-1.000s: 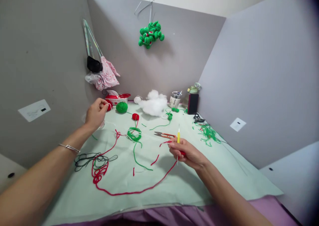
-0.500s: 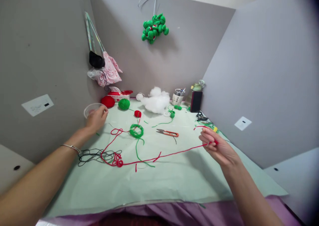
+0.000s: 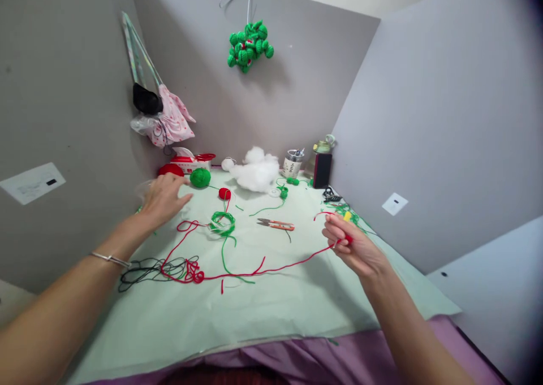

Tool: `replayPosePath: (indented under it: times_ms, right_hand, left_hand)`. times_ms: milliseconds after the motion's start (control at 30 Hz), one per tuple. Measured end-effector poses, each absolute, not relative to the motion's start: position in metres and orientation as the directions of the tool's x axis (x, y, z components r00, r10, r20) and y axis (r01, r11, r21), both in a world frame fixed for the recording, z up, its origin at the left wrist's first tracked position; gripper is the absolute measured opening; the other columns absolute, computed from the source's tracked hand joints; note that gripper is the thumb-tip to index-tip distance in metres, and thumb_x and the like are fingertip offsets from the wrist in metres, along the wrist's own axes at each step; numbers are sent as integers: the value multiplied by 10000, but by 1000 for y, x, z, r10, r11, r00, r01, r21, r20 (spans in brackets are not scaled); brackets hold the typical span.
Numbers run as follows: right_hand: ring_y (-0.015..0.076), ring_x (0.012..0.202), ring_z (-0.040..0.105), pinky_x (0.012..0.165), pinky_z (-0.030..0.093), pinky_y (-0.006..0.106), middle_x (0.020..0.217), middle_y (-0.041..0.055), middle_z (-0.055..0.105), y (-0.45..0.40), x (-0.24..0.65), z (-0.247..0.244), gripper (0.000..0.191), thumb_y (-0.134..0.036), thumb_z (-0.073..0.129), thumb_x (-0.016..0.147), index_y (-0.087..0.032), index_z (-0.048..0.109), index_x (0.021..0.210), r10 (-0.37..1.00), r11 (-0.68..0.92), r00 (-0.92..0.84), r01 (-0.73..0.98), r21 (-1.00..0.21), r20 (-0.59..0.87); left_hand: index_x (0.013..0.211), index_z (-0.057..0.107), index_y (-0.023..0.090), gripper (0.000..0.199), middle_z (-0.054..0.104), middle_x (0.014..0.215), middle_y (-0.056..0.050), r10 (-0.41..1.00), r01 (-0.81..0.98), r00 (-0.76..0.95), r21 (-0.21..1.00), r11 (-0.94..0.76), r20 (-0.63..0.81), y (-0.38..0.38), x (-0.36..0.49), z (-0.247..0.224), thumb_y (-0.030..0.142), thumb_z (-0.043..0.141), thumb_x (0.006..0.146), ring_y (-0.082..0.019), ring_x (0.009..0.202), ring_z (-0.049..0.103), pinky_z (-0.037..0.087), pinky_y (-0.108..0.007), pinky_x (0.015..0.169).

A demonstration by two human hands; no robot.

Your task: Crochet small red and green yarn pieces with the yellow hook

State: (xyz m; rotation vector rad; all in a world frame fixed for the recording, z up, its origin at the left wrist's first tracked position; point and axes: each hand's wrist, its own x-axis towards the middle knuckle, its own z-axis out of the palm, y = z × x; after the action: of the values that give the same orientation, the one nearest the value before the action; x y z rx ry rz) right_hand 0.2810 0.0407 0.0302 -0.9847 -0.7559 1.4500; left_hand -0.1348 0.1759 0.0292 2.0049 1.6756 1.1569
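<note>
My right hand is raised over the right side of the pale green mat. Its fingers pinch a red yarn strand and a small red piece, and a yellow-handled crochet hook sticks up from them. The strand runs left across the mat to a red tangle. My left hand lies flat with its fingers spread at the mat's far left, holding nothing. It is close to a red yarn ball and a green yarn ball.
A green yarn coil, orange snips and a small red ball lie mid-mat. Black yarn sits at the left. White stuffing, a tin cup and a black box line the back wall. Grey partitions enclose three sides.
My right hand pulled the red strand out to the right, drawing it nearly straight. My left hand let go of what it held at the back left and spread flat.
</note>
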Motion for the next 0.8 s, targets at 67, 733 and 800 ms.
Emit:
replayPosePath:
  times_ms: [67,733,800]
  right_hand:
    - [25,463,197,315,181,78,536,-116,374,41,267,31,448,-343,986,685,-201,565,742,986,-157,-19,-419,-894,-164]
    - [14,437,178,369,85,146,480,-113,401,43,226,14,495,-488,971,650,-172,603,745,959,-267,-169,-265,-926,-228]
    - [15,428,186,374,87,156,473,-112,406,43,224,13,490,-503,965,647,-169,620,748,968,-240,-137,-262,-935,-210]
  left_hand:
    - [929,696,220,104,715,1188,-99,914,575,112,725,-380,390,156,-97,34,283,716,848,-356,1299,574,458,-471,1088]
    - [1229,718,218,472,646,1319,-142,870,227,379,880,-418,315,142,18,28,243,842,774,-398,1425,454,363,-596,1202]
    - [1353,656,229,537,618,1419,-148,855,175,425,899,-401,298,120,21,28,304,803,842,-367,1352,547,447,-570,1152]
